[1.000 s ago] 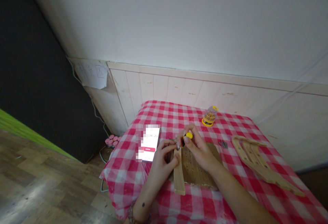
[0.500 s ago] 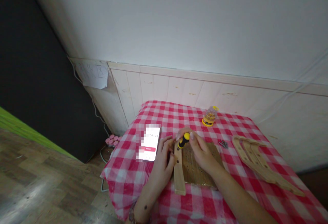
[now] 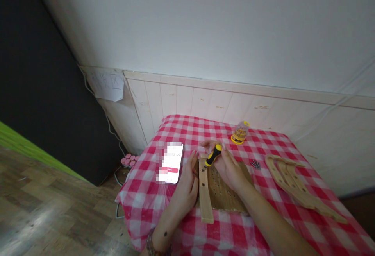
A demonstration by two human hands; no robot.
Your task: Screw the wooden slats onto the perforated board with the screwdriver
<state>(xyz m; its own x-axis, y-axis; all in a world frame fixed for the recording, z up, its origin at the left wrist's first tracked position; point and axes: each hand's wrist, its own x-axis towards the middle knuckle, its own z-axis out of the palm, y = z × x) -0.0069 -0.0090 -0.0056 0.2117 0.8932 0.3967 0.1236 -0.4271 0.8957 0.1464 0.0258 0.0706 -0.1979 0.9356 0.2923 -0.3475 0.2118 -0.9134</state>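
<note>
Centre frame, the right hand (image 3: 228,168) has its grip closed round a screwdriver (image 3: 213,155), its tip at the far end of a slat (image 3: 205,197) lying on a board (image 3: 227,193). The left hand (image 3: 186,183), grip slack and holding nothing, lies against the slat's left edge. The slat's near end lies close to the surface's (image 3: 190,131) lower edge, and bare cloth lies open above the hands. A jar (image 3: 240,133), upper right of them, has yellow contents too small to tell.
</note>
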